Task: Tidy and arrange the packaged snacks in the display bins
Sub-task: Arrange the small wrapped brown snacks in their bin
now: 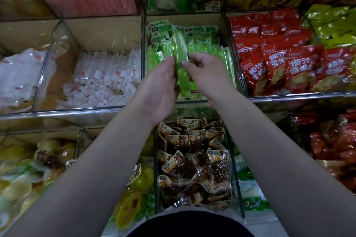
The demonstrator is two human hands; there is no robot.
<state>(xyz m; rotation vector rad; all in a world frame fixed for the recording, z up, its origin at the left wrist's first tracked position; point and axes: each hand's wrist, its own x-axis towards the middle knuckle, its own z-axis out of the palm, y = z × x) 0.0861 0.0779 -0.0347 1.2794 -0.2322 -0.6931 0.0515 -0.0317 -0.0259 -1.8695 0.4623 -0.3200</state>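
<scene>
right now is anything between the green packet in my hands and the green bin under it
Nothing visible. The green packet, pressed by the left hand and pinched by the right hand, sits directly over the open-topped green bin; only matching packets lie beneath.

The long green see-through plastic packets [180,48] are smooth and glossy, catching the light. The red printed pouches [300,63] shine like foil-lined film, though blur leaves that uncertain. The clear rigid bin walls [44,67] are glossy plastic. The silver front rail [77,112] is bright metal, and the tan bin back panel [104,31] is matt.
</scene>
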